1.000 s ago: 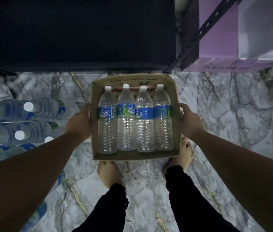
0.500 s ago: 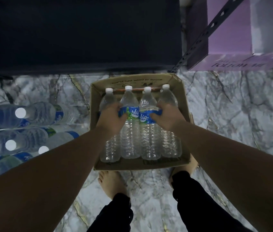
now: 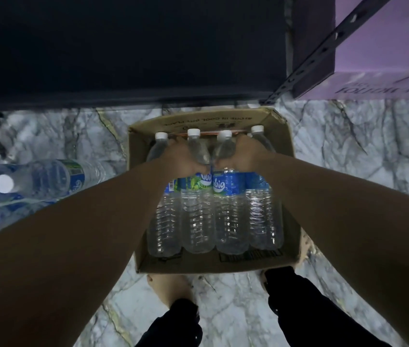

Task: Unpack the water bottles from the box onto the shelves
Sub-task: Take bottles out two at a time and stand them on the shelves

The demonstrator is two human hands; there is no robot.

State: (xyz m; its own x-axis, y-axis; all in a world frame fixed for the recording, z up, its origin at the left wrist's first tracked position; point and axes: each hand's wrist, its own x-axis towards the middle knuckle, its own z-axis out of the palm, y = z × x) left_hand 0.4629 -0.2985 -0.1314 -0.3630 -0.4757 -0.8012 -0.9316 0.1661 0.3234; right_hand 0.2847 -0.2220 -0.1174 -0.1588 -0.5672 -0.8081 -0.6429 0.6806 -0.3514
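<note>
A shallow cardboard box (image 3: 287, 151) sits on the marble floor in front of my feet. Several clear water bottles (image 3: 198, 216) with blue labels and white caps lie side by side in it, caps pointing away from me. My left hand (image 3: 182, 159) grips the upper part of the left bottles near their necks. My right hand (image 3: 244, 155) grips the upper part of the right bottles the same way. Both hands meet over the middle of the row. The fingers underneath are hidden.
A dark shelf board (image 3: 128, 51) spans the top of the view, with a perforated metal upright (image 3: 323, 48) at its right. A purple box (image 3: 378, 46) stands at the top right. More bottles (image 3: 30, 181) lie on their sides at the left.
My hands left the sides of the box, went in over the bottles, and slid up from the labels to the bottles' shoulders. The view has come closer to the box.
</note>
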